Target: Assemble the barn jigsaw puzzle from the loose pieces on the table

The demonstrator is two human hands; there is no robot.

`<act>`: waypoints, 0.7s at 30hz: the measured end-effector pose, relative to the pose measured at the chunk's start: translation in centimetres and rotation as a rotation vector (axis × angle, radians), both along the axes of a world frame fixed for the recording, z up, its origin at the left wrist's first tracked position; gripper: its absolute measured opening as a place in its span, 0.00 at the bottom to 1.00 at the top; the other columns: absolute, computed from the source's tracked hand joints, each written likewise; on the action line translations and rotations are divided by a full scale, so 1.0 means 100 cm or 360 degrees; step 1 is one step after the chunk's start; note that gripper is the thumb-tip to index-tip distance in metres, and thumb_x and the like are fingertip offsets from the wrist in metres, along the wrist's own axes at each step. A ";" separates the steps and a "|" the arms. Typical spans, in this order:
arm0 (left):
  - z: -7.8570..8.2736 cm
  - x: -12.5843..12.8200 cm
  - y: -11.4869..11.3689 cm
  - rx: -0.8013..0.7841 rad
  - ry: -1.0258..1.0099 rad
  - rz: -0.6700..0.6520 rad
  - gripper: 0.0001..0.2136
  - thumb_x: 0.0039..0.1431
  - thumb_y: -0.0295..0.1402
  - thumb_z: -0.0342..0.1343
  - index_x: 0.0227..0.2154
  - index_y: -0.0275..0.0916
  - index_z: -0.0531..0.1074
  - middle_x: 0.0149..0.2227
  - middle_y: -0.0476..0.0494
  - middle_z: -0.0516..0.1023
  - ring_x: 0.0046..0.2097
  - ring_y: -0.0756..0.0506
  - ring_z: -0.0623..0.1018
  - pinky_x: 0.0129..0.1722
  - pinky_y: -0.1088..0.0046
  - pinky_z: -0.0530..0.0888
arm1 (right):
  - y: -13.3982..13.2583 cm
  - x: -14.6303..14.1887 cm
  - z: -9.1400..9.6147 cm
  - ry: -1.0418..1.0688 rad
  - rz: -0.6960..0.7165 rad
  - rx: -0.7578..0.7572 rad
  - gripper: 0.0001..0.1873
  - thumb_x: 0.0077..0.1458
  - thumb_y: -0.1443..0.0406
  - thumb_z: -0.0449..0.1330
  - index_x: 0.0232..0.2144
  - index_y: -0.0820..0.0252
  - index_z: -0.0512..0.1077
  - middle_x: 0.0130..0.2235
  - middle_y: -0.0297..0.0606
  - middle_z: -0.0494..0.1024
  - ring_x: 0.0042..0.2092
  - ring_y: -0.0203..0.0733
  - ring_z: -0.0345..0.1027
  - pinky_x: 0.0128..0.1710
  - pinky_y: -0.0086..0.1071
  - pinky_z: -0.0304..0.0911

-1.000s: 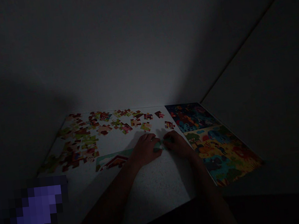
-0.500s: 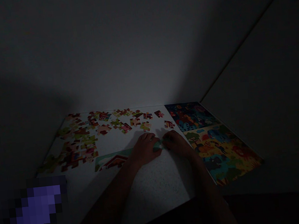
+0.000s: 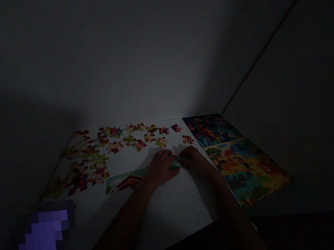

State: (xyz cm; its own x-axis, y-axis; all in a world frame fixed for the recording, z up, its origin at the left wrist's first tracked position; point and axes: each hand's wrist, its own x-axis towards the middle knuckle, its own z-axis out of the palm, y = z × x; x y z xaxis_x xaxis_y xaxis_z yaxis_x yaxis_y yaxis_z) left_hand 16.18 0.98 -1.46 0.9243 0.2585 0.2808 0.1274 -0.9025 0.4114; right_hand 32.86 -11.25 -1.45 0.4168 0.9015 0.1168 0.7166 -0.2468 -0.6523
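A strip of joined jigsaw pieces [image 3: 122, 181], teal with a red roof, lies on the white table and runs under my left hand [image 3: 162, 167]. That hand's thumb and fingers close round the strip's right end, where a bit of teal shows. My right hand [image 3: 195, 161] meets it there, its fingers bent and pinched together at a teal puzzle piece mostly hidden by the fingers. Whether the two parts interlock cannot be made out in the dim light. Beyond my hands lie loose puzzle pieces [image 3: 161, 142], and a dark red one [image 3: 188, 139] is nearest my right hand.
Many loose pieces [image 3: 93, 162] are heaped at the table's left and back. Two picture sheets, a dark blue one [image 3: 215, 130] and a yellow animal scene [image 3: 246, 170], lie on the right. A wall [image 3: 137, 72] rises behind. A blurred purple block [image 3: 36, 246] covers the lower left.
My right hand has shifted slightly left, closer against my left hand, and the gap between them has narrowed. The view has tilted a little. The loose pieces keep their places.
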 end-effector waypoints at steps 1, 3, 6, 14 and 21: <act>0.000 0.000 0.000 0.0000 0.0001 0.0000 0.18 0.57 0.37 0.58 0.50 0.40 0.72 0.52 0.40 0.72 0.56 0.39 0.68 0.58 0.59 0.66 | 0.000 0.000 0.000 -0.0007 0.0001 -0.0008 0.09 0.49 0.65 0.64 0.36 0.58 0.77 0.40 0.40 0.74 0.45 0.45 0.66 0.48 0.38 0.62; -0.001 0.001 0.001 0.0004 0.0003 -0.0005 0.17 0.57 0.37 0.59 0.49 0.41 0.72 0.52 0.40 0.72 0.56 0.39 0.68 0.58 0.58 0.66 | 0.001 0.000 -0.001 -0.0018 0.0002 0.0000 0.09 0.49 0.65 0.64 0.36 0.58 0.77 0.39 0.39 0.74 0.44 0.45 0.66 0.48 0.38 0.62; -0.001 0.001 0.001 0.0024 0.0000 -0.0021 0.17 0.57 0.37 0.58 0.49 0.42 0.71 0.52 0.41 0.72 0.56 0.40 0.69 0.59 0.59 0.65 | 0.001 0.000 0.000 -0.0021 0.0009 0.0038 0.09 0.49 0.65 0.64 0.35 0.58 0.77 0.39 0.39 0.73 0.44 0.44 0.66 0.47 0.37 0.63; 0.001 0.000 0.001 0.0059 0.0049 -0.0016 0.17 0.58 0.36 0.58 0.50 0.41 0.71 0.53 0.41 0.72 0.56 0.41 0.69 0.59 0.60 0.65 | 0.001 0.001 -0.001 0.0157 -0.0023 0.0115 0.10 0.47 0.62 0.64 0.34 0.60 0.76 0.38 0.39 0.74 0.39 0.42 0.69 0.40 0.34 0.66; 0.003 0.000 0.001 0.0094 0.0042 0.0003 0.17 0.58 0.36 0.58 0.50 0.41 0.73 0.54 0.39 0.72 0.57 0.40 0.70 0.58 0.58 0.67 | 0.008 0.012 -0.011 0.0318 -0.0318 0.0322 0.11 0.52 0.58 0.56 0.30 0.60 0.72 0.30 0.35 0.74 0.31 0.36 0.67 0.33 0.29 0.63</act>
